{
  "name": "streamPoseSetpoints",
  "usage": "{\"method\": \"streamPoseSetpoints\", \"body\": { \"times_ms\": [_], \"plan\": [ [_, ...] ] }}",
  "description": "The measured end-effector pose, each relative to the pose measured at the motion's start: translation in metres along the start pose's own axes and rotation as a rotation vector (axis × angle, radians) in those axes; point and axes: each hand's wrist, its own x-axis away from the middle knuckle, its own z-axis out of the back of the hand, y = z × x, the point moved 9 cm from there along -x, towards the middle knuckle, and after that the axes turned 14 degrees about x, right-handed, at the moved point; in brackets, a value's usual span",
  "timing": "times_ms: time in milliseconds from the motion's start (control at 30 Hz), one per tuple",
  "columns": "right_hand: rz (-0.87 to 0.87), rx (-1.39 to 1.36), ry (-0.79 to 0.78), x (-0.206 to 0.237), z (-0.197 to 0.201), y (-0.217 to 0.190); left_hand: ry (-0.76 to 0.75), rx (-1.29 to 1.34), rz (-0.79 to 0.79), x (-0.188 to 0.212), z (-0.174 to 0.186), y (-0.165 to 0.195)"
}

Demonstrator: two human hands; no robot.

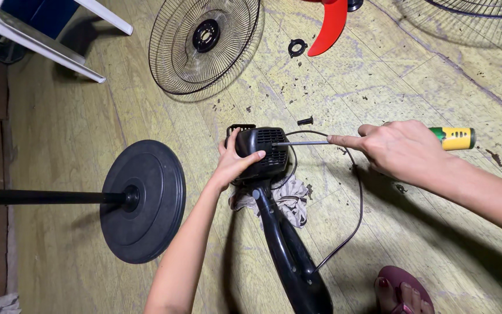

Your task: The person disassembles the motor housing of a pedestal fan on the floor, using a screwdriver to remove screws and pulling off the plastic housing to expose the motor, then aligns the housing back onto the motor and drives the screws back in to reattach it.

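Observation:
A black fan motor housing (268,152) lies on the floor on a black neck piece (290,256). My left hand (233,163) grips the housing from its left side. My right hand (402,148) holds a screwdriver with a yellow and green handle (455,138). Its metal shaft (300,143) points left and its tip touches the vented back of the housing, with my index finger laid along the shaft. A grey rag (289,200) sits under the housing. A black cord (352,197) loops from the housing to the right.
A round black base on a pole (143,200) lies at the left. A wire fan guard (204,43) rests at the top, with a red blade (329,26), a black ring nut (297,47) and a small black screw (305,121) nearby. My foot in a sandal (402,291) is at the bottom right.

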Motion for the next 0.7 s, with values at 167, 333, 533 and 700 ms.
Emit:
{"method": "streamPoseSetpoints", "body": {
  "times_ms": [167,333,533,700],
  "plan": [
    [0.027,0.065,-0.009,0.001,0.001,-0.006,0.01,-0.006,0.003,0.002,0.0,-0.001],
    [0.037,0.088,-0.014,-0.001,0.002,-0.013,-0.001,0.011,-0.013,0.002,0.0,0.0],
    [0.051,0.073,0.011,-0.005,0.015,-0.019,-0.01,0.005,0.01,0.002,-0.001,-0.004],
    [0.039,0.057,-0.128,-0.006,0.012,-0.027,-0.011,0.008,-0.004,0.002,-0.001,-0.005]
  ]
}}
